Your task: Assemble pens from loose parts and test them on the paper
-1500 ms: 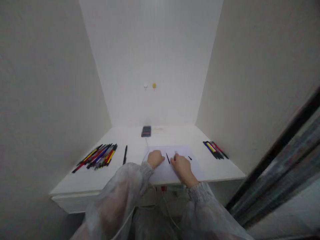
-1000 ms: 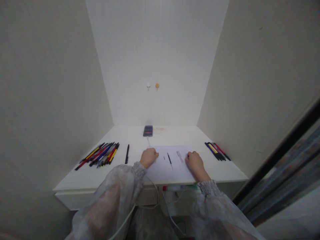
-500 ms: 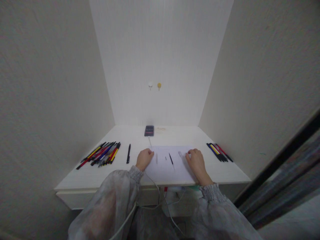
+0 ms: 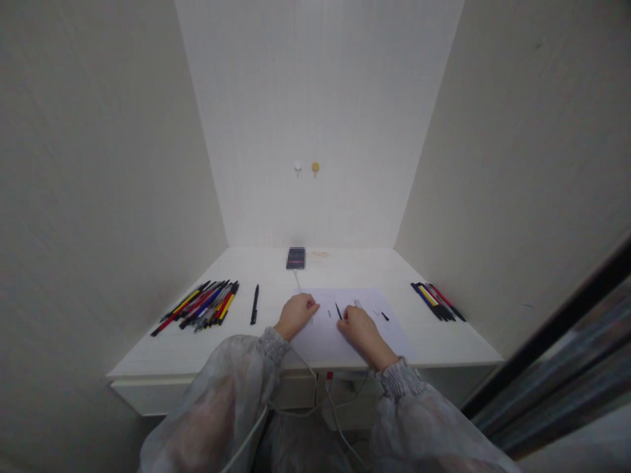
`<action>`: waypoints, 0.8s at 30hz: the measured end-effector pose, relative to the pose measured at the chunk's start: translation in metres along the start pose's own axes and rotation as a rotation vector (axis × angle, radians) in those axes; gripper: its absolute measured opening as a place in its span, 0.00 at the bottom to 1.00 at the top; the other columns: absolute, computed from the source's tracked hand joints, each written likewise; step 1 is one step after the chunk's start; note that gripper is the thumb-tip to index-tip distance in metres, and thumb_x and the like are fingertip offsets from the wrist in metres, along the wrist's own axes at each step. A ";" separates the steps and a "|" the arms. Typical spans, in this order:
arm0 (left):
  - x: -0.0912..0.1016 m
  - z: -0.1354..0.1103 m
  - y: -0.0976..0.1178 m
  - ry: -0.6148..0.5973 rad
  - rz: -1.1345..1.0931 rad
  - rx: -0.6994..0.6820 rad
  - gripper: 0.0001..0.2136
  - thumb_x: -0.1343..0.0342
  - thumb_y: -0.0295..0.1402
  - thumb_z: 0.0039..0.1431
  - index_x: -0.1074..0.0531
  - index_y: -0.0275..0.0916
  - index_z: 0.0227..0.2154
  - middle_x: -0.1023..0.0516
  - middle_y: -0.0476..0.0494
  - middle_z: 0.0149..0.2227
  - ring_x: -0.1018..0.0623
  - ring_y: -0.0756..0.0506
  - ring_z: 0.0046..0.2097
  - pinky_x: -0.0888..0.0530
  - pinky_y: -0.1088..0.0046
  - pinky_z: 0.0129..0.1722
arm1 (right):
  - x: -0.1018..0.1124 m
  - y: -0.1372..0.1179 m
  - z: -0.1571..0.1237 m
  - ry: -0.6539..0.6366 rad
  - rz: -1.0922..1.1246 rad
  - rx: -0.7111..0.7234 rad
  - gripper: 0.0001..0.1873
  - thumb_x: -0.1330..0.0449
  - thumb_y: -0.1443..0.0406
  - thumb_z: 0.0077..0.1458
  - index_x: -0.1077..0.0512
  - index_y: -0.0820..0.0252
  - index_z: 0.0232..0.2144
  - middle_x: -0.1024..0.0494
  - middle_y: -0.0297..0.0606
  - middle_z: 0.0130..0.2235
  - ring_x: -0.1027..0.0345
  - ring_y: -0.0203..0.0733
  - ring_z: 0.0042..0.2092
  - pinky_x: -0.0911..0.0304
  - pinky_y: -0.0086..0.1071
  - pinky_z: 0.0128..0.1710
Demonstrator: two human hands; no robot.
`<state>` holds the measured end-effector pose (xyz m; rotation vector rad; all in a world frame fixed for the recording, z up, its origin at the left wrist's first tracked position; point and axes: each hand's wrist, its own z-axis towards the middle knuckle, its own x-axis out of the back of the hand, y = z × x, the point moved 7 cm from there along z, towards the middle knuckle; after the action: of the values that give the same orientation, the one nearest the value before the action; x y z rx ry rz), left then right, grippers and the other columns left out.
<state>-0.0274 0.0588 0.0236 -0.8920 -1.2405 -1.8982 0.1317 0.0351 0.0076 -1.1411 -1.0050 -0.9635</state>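
My left hand (image 4: 298, 313) rests at the left side of a white sheet of paper (image 4: 315, 345), thumb and fingers pinched together; what they hold, if anything, is hidden. A pale, narrow piece lies partly under it. My right hand (image 4: 363, 334) is closed over the near end of a thin black pen refill (image 4: 338, 310) lying on the paper. Between the hands sits a small grey piece, perhaps a spring (image 4: 330, 313). Beyond my right hand lie a clear piece (image 4: 357, 303) and a short black piece (image 4: 385, 316).
A pile of coloured pens (image 4: 207, 305) lies at the left of the white table (image 4: 197, 351), with a single black pen (image 4: 255, 304) beside it. More pens (image 4: 436, 302) lie in a row at the right. A dark device (image 4: 296, 258) with a white cable stands at the back.
My right hand has moved left from the paper's right side to the refill, uncovering the short black piece. My left hand has shifted slightly right, over the pale piece.
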 end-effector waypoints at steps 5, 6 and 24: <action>-0.012 0.007 0.020 -0.139 0.124 -0.005 0.14 0.52 0.41 0.51 0.28 0.36 0.25 0.25 0.40 0.29 0.28 0.44 0.33 0.36 0.72 0.32 | 0.001 -0.006 0.002 -0.006 -0.126 0.003 0.13 0.50 0.69 0.49 0.30 0.70 0.35 0.26 0.52 0.36 0.33 0.46 0.40 0.44 0.32 0.36; -0.016 0.010 0.022 -0.162 0.133 0.010 0.15 0.52 0.43 0.51 0.28 0.36 0.24 0.25 0.38 0.29 0.28 0.43 0.34 0.36 0.71 0.32 | 0.001 -0.009 0.003 -0.011 -0.143 0.003 0.13 0.51 0.69 0.49 0.30 0.70 0.34 0.26 0.53 0.35 0.33 0.47 0.39 0.43 0.33 0.36; -0.038 0.035 0.020 -0.259 -0.123 0.093 0.09 0.49 0.32 0.46 0.28 0.33 0.20 0.28 0.44 0.20 0.30 0.49 0.25 0.38 0.76 0.25 | 0.017 0.022 0.016 0.120 0.626 -0.083 0.03 0.47 0.67 0.39 0.37 0.61 0.23 0.29 0.34 0.21 0.37 0.35 0.24 0.45 0.26 0.24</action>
<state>0.0149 0.0920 0.0123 -1.0577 -1.5558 -1.8439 0.1547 0.0530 0.0204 -1.3379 -0.4600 -0.5598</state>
